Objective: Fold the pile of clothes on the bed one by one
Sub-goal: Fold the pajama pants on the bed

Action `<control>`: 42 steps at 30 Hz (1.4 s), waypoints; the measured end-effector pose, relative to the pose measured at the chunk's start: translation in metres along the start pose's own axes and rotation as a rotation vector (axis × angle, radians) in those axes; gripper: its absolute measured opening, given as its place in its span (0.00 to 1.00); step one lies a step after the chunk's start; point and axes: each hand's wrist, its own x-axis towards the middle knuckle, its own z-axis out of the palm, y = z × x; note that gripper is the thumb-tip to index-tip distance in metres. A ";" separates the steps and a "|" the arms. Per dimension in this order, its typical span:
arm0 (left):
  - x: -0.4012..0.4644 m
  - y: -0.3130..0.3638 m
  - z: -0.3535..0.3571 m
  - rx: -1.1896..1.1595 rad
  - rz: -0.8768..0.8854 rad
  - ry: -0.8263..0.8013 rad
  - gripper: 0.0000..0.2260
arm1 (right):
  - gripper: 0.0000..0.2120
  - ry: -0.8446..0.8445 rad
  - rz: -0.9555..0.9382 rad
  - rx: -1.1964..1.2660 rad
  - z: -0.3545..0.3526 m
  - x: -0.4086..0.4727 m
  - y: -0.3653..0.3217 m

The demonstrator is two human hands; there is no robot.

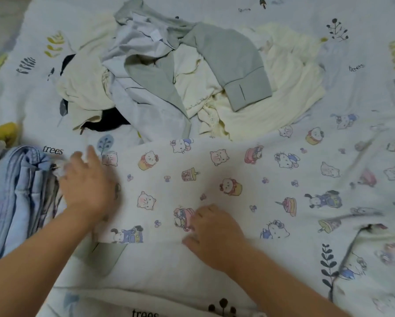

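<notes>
Pressing flat, our left hand (86,186) and right hand (214,234) lay with relaxed fingers on the cartoon-print garment (249,179), spread along the bed (363,30); unfolded pile (180,72) just beyond its far edge, folded denim stack (15,197) touching the left edge.

Cartoon-print garment (214,179): soft matt cloth. Folded jeans (15,191): blue denim. Bed sheet (363,53): matt printed cotton-like cloth.

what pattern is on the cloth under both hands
White with small cartoon animal and cupcake prints; head view.
</notes>
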 end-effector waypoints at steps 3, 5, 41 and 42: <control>-0.024 0.023 0.010 0.005 0.364 -0.065 0.26 | 0.21 0.235 0.172 0.046 -0.003 0.003 0.011; -0.039 0.032 0.020 0.056 0.536 -0.192 0.28 | 0.27 0.260 0.311 -0.024 -0.006 0.003 0.026; -0.246 0.088 -0.059 -0.507 0.084 -1.127 0.18 | 0.10 0.048 0.107 0.166 -0.031 -0.236 0.129; -0.238 0.074 -0.067 -0.443 0.020 -1.147 0.15 | 0.11 0.109 0.138 0.243 -0.038 -0.234 0.133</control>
